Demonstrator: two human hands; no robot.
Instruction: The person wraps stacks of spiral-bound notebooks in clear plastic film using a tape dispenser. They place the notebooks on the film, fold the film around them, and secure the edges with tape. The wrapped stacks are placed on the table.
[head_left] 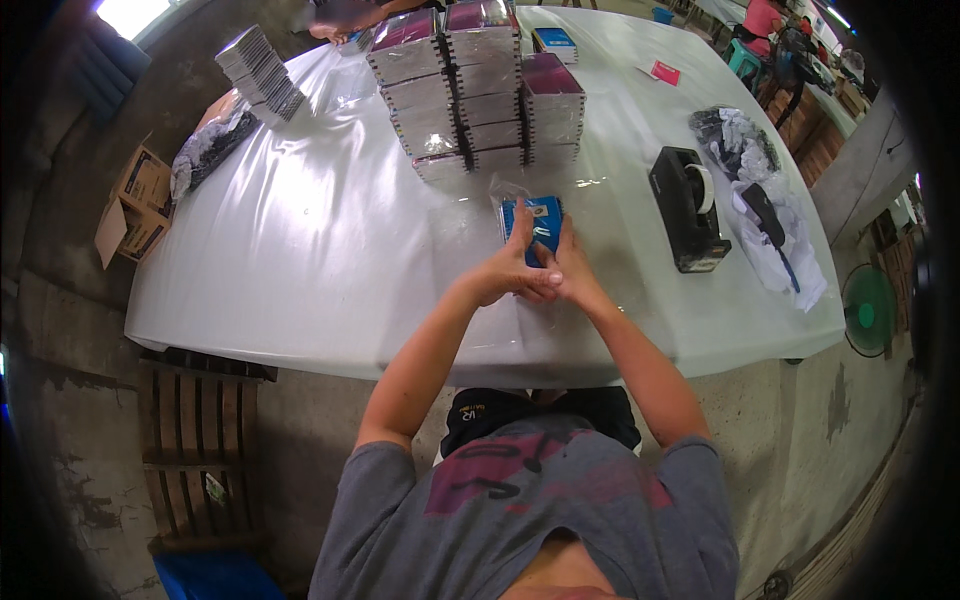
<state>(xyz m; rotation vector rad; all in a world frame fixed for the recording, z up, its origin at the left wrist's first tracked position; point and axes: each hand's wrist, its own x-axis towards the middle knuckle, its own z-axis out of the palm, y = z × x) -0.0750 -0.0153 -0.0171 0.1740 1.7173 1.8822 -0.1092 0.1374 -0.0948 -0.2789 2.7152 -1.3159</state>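
Observation:
A small blue spiral notebook (547, 212) lies at the middle of the white-covered table, close in front of me. Whether more notebooks lie under it I cannot tell. Clear plastic film (508, 187) sticks out past its far left corner. My left hand (507, 267) grips its left side, one finger stretched along the binding. Along the right edge presses my right hand (574, 264), and the two thumbs nearly meet over the near end. Just beyond stand tall stacks of wrapped spiral notebooks (488, 100) with purple covers on top.
To the right sit a black tape dispenser (686, 208) and crumpled plastic bags (765, 200) with a black-handled tool. A stack of notebooks (262, 75) stands at far left, near a cardboard box (145, 205). Across the table, another person's arm (370, 18) reaches in. A fan (867, 312) stands at right.

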